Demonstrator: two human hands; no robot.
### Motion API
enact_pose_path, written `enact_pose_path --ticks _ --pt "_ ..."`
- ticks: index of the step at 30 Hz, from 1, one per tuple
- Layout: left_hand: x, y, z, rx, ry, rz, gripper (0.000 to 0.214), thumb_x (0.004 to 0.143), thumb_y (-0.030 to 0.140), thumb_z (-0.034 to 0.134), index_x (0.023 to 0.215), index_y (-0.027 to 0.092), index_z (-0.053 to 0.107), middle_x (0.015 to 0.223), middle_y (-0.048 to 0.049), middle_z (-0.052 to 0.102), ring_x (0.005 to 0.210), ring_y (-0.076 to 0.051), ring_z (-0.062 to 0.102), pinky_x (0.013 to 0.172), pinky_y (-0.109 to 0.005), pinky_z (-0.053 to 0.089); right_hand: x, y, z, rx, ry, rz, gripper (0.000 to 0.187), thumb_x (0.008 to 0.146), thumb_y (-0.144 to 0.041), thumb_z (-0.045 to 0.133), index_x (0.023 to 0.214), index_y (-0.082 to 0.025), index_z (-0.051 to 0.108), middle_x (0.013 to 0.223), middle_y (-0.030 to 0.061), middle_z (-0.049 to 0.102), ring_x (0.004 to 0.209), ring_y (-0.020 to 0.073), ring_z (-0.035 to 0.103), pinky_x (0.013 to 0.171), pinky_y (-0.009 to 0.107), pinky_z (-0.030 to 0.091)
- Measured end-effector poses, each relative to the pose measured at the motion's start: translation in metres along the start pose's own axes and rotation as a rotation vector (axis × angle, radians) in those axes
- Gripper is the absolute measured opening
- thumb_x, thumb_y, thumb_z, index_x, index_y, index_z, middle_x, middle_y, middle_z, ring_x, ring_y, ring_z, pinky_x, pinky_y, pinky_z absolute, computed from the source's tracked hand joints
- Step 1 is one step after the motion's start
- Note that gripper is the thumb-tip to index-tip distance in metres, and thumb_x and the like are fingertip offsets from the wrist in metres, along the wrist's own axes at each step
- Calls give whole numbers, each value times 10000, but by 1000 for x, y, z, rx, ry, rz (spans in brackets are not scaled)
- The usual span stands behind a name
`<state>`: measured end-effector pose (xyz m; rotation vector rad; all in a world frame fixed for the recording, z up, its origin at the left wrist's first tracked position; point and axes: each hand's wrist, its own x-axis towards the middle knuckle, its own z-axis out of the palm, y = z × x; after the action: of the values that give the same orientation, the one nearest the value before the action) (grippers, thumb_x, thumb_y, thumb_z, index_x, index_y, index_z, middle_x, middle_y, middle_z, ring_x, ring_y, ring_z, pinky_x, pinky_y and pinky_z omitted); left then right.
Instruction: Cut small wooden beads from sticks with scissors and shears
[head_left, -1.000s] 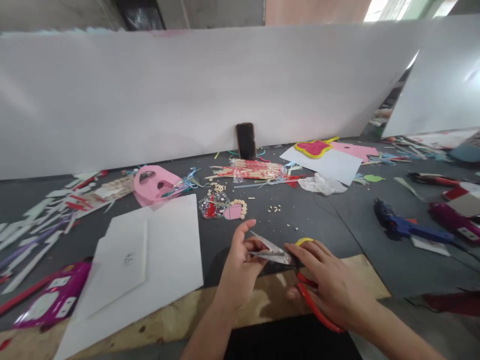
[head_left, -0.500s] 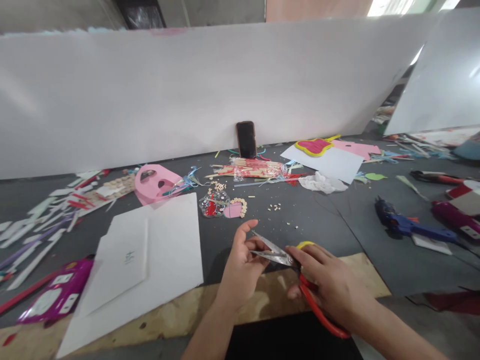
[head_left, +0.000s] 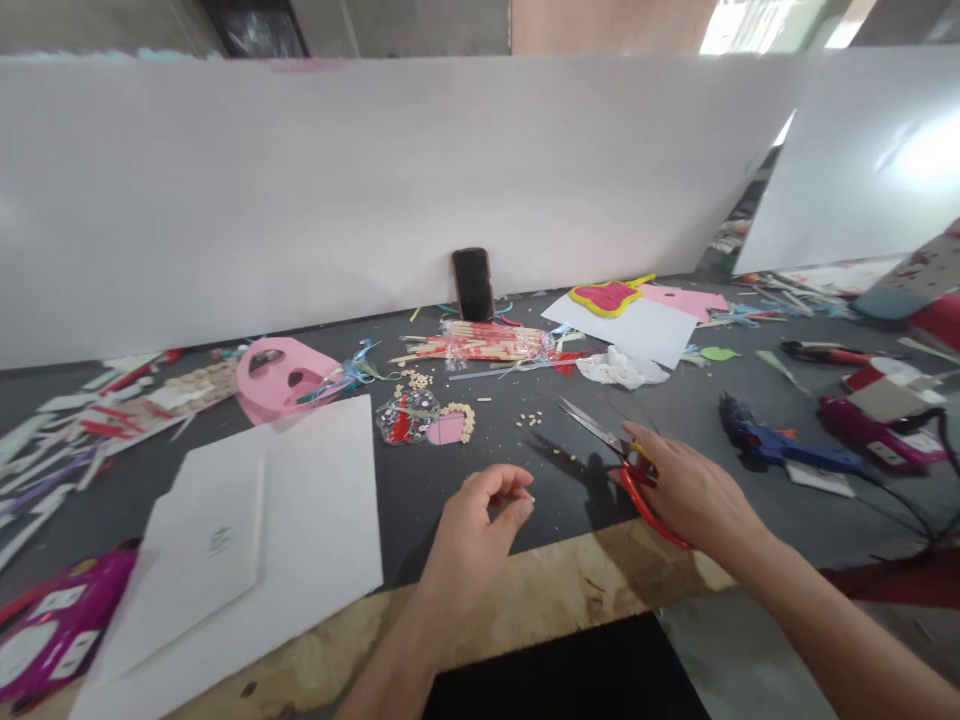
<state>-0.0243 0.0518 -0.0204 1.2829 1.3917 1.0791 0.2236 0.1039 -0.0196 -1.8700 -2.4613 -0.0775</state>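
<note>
Scissors in the right hand, a small pale bit in the left

The person's right hand (head_left: 694, 485) is closed around the red handles of the scissors (head_left: 600, 428), just above the near part of the dark surface (head_left: 412, 495). The blades lie nearly together, pointing forward and to the left, well apart from the left hand (head_left: 472, 525). The left hand's grip is pinched almost shut, with a pale bit (head_left: 532, 499) showing at the tips of thumb and finger.

Ahead of the hands, a few loose bits (head_left: 529, 419) lie scattered. To their left is a pink piece (head_left: 448, 428), its edge partly lined with more bits, touching a clear packet (head_left: 405, 418) with something red inside. Behind these lie sticks (head_left: 487, 343) in clear wrapping, and a phone (head_left: 473, 285) leans against a white board (head_left: 360, 200). White sheets (head_left: 322, 500) lie left of the left hand; a blue glue gun (head_left: 802, 452) rests right of the right hand.
</note>
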Motion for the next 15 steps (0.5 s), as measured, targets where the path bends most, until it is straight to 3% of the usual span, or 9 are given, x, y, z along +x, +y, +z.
enact_pose_path --ticks 5,11,15 --pt "35 2 0 443 -45 325 210 800 158 553 814 279 725 833 -35 703 858 -243 592 783 -353 414 19 31 -8 -97 -132 -27 433 892 -258 499 1283 -71 494 1129 188 651 1067 281 604 914 414 445" --pt "73 -16 18 832 -115 499 299 869 163 443 987 213 714 851 -91 702 830 -246 574 766 -362 413 38 45 -30 -103 -314 -23 340 904 -421 557 1134 -173 586 1020 51 648 843 169 636 754 376 529" --pt "70 -18 16 891 -132 524 368 871 149 417 1166 172 636 981 -125 677 909 -262 564 821 -408 431 79 90 -46 -106 -223 106 286 925 -367 538 1135 -179 587 1111 63 620 912 177 620 791 384 524"
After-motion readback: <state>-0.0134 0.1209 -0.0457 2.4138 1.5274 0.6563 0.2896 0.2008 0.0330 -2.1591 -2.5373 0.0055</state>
